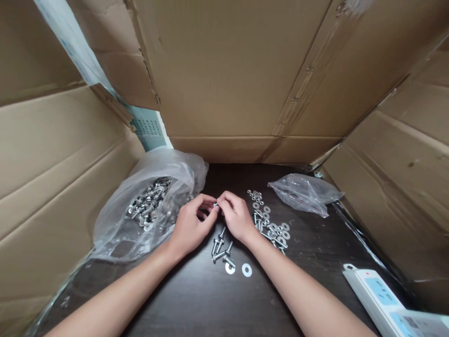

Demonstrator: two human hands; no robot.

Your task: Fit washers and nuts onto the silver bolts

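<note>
Near the middle of the dark table (pixel 196 299), my left hand (pixel 196 222) and my right hand (pixel 235 214) meet fingertip to fingertip. Both pinch a small metal piece (pixel 215 204), too small and covered to name. Just below the hands lie several bolts (pixel 219 248) in a loose group. Two flat washers (pixel 247 270) rest on the table in front of them, one partly under a bolt. To the right of my right hand spreads a pile of bolts, nuts and washers (pixel 273 230).
An open clear plastic bag (pixel 119 213) full of metal hardware (pixel 149 203) stands at the left. A flat plastic bag (pixel 305 192) lies at the back right. A white power strip (pixel 377 292) is at the front right. Cardboard walls (pixel 238 70) enclose the table.
</note>
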